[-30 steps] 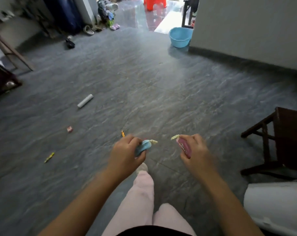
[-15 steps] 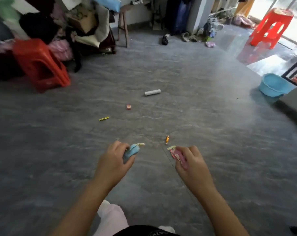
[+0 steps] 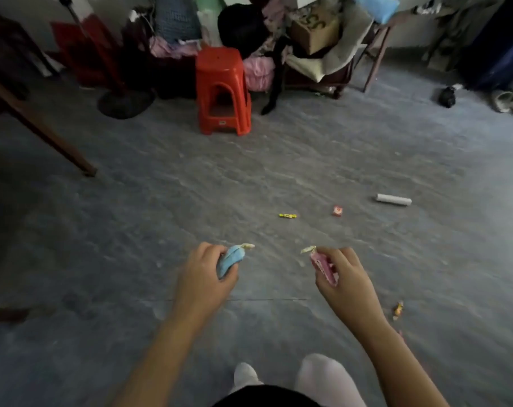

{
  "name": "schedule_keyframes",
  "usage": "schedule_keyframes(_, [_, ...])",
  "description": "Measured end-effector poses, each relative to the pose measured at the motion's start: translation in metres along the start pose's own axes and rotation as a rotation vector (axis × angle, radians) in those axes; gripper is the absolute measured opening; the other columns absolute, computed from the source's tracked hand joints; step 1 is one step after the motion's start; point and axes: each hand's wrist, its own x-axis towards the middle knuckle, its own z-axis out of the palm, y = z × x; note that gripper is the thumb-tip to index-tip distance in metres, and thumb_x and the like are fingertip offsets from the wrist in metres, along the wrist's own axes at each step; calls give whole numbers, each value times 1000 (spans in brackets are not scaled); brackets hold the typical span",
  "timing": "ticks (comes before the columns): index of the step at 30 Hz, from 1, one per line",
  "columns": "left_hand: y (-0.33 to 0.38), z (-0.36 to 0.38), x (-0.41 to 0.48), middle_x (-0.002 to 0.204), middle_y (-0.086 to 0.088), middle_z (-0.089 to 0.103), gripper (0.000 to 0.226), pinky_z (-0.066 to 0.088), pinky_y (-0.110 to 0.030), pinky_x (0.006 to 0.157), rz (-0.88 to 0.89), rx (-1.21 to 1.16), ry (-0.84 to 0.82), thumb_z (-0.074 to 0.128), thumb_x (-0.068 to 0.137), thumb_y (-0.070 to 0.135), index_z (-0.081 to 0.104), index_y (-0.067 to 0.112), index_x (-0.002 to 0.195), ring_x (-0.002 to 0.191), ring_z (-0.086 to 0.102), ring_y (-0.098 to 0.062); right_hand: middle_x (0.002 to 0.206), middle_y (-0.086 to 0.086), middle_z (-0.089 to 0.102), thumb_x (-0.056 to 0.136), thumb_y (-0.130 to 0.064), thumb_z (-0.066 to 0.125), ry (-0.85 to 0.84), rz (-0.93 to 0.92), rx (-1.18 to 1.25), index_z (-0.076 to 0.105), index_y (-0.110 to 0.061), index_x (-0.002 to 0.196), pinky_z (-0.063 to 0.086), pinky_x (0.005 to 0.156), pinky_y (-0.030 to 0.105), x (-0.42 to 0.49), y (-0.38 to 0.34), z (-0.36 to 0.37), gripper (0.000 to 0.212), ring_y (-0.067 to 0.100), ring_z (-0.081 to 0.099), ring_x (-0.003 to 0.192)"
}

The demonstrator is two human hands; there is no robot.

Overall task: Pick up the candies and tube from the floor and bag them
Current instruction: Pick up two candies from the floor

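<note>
Since the earlier frame the red stool (image 3: 223, 92) has been brought to upper centre. A blue pouch (image 3: 231, 259) is clenched in the left hand (image 3: 205, 277), a pink one (image 3: 324, 266) in the right hand (image 3: 341, 279) — both grips closed. Beyond, upper right, lie a yellow candy (image 3: 288, 215), a pink candy (image 3: 337, 210) and the white tube (image 3: 393, 199); an orange candy (image 3: 398, 309) lies right. No writing is legible.

Red stool (image 3: 223, 92) stands before piled clothes (image 3: 258, 69).
</note>
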Motion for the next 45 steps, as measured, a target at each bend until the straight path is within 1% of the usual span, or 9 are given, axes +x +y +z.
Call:
schedule_keyframes(7, [-35,3,112,82,1,50,15,39,-30,61,-111,-32,94,69,72,12,61,7,84,72,50,-19,90,6,54,75,-6,65,-60,-30,-35,60,-16,103,46,65,33,142,-3,35,30,26,57,75])
schedule_keyframes(12, [-42,-5,214,81,-2,53,16,40,-29,63,-163,10,179,71,72,11,61,8,84,75,51,-19,92,4,53,77,-8,63,-120,-142,-1,61,-18,103,43,67,30,272,-32,60,28,22,56,75])
schedule_keyframes(16, [-55,-24,285,81,0,51,17,34,-15,58,-242,-6,288,72,72,9,61,9,84,72,51,-17,92,2,53,78,-7,62,-243,-280,20,60,-19,104,42,68,29,362,-68,84,29,20,55,76])
schedule_keyframes(19, [-82,-42,320,81,-4,55,17,35,-14,60,-329,-23,354,73,72,9,61,9,84,70,52,-17,91,4,53,77,-7,63,-308,-347,11,60,-17,104,44,66,29,421,-98,114,29,22,56,75])
schedule_keyframes(22, [-120,-62,347,83,-2,54,16,40,-19,61,-430,-58,430,73,74,12,62,12,86,69,53,-14,89,5,54,76,-7,64,-378,-403,29,61,-18,103,48,66,33,466,-137,156,30,23,57,73])
schedule_keyframes(30, [-265,-143,445,78,4,48,18,34,-3,61,-581,-63,553,75,71,8,63,8,85,66,49,-2,92,6,55,75,-7,65,-480,-483,34,61,-18,104,49,69,39,569,-267,296,32,24,58,75])
schedule_keyframes(38, [-383,-230,550,77,3,50,18,42,-28,62,-588,-47,581,74,73,13,60,11,85,69,53,-16,89,2,53,79,-11,62,-517,-536,48,62,-21,103,47,68,31,671,-399,399,26,17,56,75])
schedule_keyframes(41, [-415,-244,592,78,3,52,18,40,-21,61,-591,-55,579,74,74,14,60,11,85,68,52,-11,87,1,52,78,-8,63,-504,-521,70,63,-18,101,43,66,22,708,-422,426,25,14,56,73])
schedule_keyframes(45, [-463,-255,667,80,4,54,19,36,-8,62,-576,-45,559,74,74,17,60,13,87,69,52,-8,88,0,52,78,-10,64,-503,-487,46,63,-20,102,44,69,26,782,-442,472,26,15,56,74])
